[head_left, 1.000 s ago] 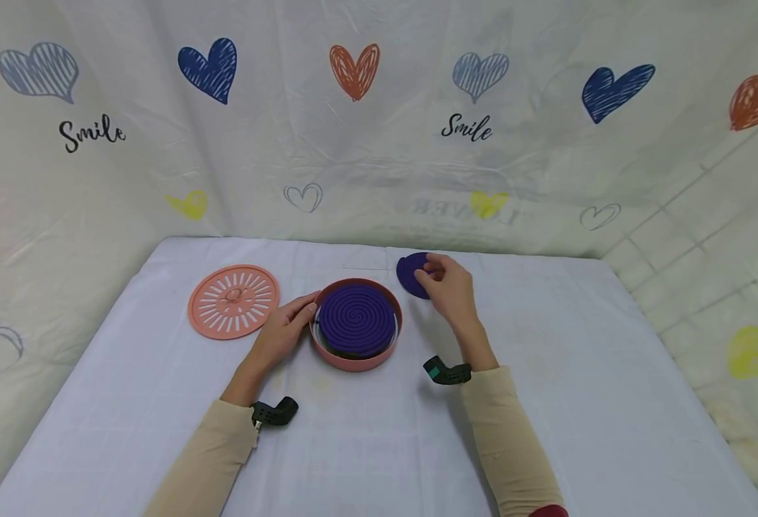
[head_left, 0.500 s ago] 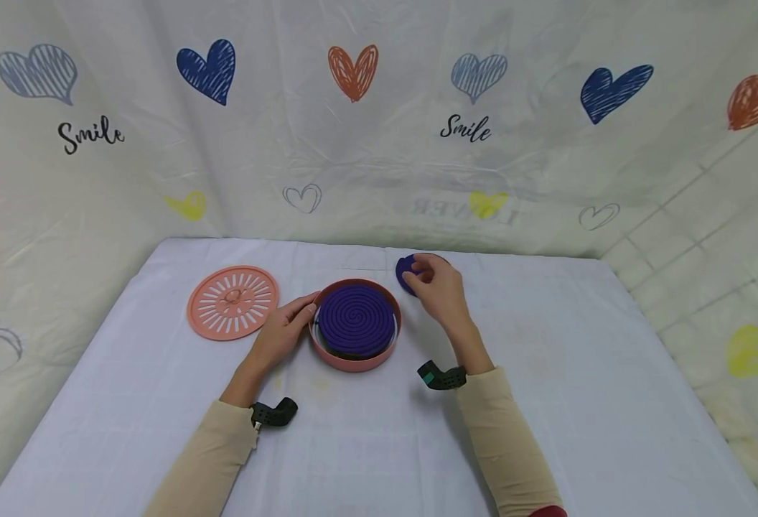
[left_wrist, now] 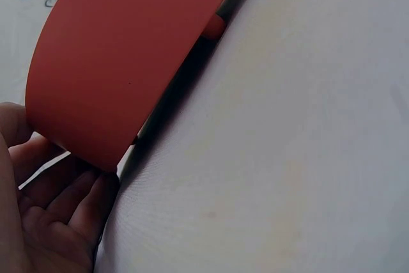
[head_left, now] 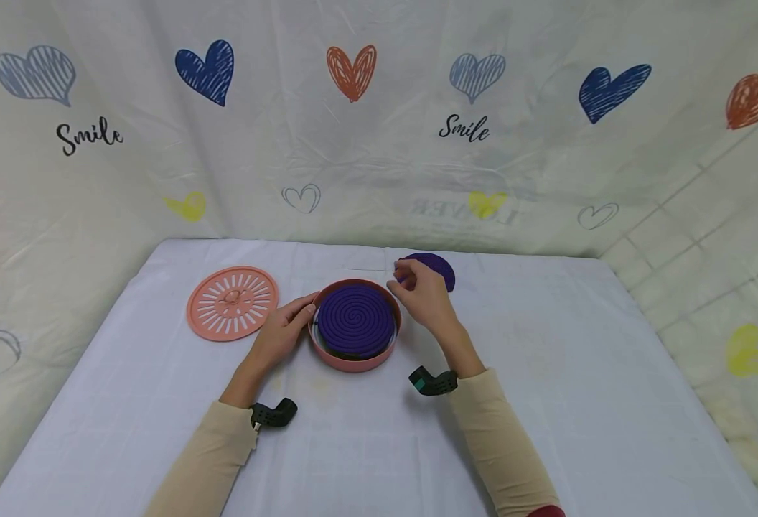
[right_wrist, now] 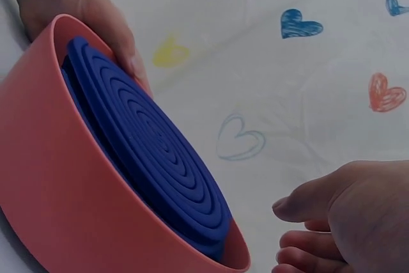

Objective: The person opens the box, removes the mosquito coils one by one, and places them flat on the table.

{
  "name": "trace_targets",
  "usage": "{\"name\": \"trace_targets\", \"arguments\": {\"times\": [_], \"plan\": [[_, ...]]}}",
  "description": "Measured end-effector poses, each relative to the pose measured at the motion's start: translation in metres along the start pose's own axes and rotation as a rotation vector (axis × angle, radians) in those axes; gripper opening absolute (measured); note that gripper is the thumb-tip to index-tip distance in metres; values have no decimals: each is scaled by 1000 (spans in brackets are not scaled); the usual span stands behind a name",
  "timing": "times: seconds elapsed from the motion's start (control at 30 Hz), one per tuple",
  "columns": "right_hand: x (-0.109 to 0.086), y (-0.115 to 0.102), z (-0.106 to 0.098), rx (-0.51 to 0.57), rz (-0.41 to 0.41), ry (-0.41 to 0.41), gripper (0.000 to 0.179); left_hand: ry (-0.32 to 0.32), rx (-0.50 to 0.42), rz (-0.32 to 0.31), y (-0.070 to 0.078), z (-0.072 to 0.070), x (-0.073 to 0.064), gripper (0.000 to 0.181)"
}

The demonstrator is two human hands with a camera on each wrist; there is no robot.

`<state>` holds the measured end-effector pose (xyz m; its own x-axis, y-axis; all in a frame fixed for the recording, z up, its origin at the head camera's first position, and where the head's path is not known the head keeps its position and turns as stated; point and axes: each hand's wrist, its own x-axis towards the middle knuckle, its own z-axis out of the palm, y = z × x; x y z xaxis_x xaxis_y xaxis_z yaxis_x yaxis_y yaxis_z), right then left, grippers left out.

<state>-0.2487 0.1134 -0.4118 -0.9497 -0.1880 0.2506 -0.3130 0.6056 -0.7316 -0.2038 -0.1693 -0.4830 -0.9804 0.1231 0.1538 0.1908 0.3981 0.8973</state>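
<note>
A round coral mosquito coil holder (head_left: 353, 365) stands mid-table with a purple-blue spiral mosquito coil (head_left: 356, 321) lying inside near the rim. My left hand (head_left: 284, 330) grips its left side, thumb at the rim; in the left wrist view the fingers (left_wrist: 61, 199) reach round the lower wall. To the right of the holder, my right hand (head_left: 426, 296) hovers with loosely bent fingers and nothing in them. Behind it, partly hidden, lies another mosquito coil (head_left: 440, 267). The right wrist view shows the thumb (right_wrist: 300, 202) apart from the holder's rim.
A coral slotted lid (head_left: 232, 298) lies flat on the table to the left of the holder. White cloth (head_left: 340, 459) covers the table. A curtain printed with hearts (head_left: 351, 72) hangs behind the far edge.
My right hand has moved left, from over the loose mosquito coil toward the holder, leaving that coil on the table. My left hand stays on the holder.
</note>
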Motion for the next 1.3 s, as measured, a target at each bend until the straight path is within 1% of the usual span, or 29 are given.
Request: {"name": "trace_targets", "arguments": {"times": [0.17, 0.33, 0.4, 0.57, 0.6, 0.67, 0.83, 0.97, 1.1, 1.3], "plan": [[-2, -3, 6, -20, -16, -31, 40, -6, -14, -14, 0, 0, 0, 41], [-4, -6, 11, -38, -62, -57, 38, -18, -23, -33, 2, 0, 1, 42], [-4, -6, 12, -46, -82, -62, 37, -26, -15, -37, 9, -1, -1, 41], [-5, -7, 15, -60, -114, -82, 35, -41, -2, -31, 37, -6, -9, 41], [-5, -7, 16, -65, -115, -90, 34, -42, -3, -30, 40, -7, -10, 41], [-5, -7, 17, -80, -111, -106, 34, -41, -7, -30, 43, -8, -10, 40], [-5, -11, 17, -110, -91, -144, 33, -43, -7, -44, 44, -8, -11, 41], [-6, -13, 17, -115, -89, -162, 33, -44, 1, -40, 45, -8, -11, 41], [-6, -14, 18, -122, -98, -170, 34, -41, 4, -33, 46, -8, -11, 40], [-8, -15, 18, -122, -104, -169, 34, -43, -3, -43, 44, -8, -11, 41]]}}
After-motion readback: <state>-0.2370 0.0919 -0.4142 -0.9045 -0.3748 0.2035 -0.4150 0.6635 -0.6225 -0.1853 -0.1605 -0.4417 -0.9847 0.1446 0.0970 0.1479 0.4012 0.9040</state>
